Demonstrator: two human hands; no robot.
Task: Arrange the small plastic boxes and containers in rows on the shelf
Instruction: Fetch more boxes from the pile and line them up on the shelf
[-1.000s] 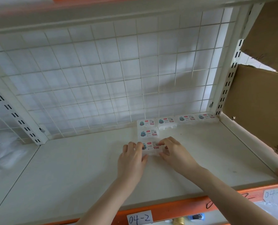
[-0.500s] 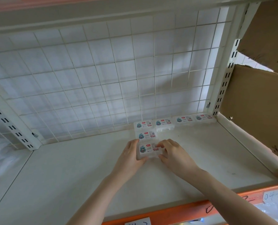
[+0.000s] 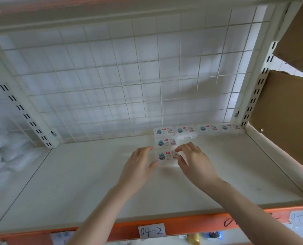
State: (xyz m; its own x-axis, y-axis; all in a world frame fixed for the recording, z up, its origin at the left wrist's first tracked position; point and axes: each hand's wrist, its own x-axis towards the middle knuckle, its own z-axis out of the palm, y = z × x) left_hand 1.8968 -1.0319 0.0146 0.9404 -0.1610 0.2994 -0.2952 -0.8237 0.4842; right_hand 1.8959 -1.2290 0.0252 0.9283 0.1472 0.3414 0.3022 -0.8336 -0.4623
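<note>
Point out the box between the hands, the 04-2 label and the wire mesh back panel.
box between the hands (image 3: pixel 166 156): head view, on its printed top label.
04-2 label (image 3: pixel 152 231): head view, middle of the handwritten tag.
wire mesh back panel (image 3: pixel 111 76): head view, central grid.

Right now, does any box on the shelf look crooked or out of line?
The second box in the back row sits askew, its front edge sticking out past its neighbours. The box between the left hand and right hand looks square.

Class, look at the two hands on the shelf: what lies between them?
In the head view, one small labelled plastic box lies between the left hand and the right hand, on the shelf.
</note>
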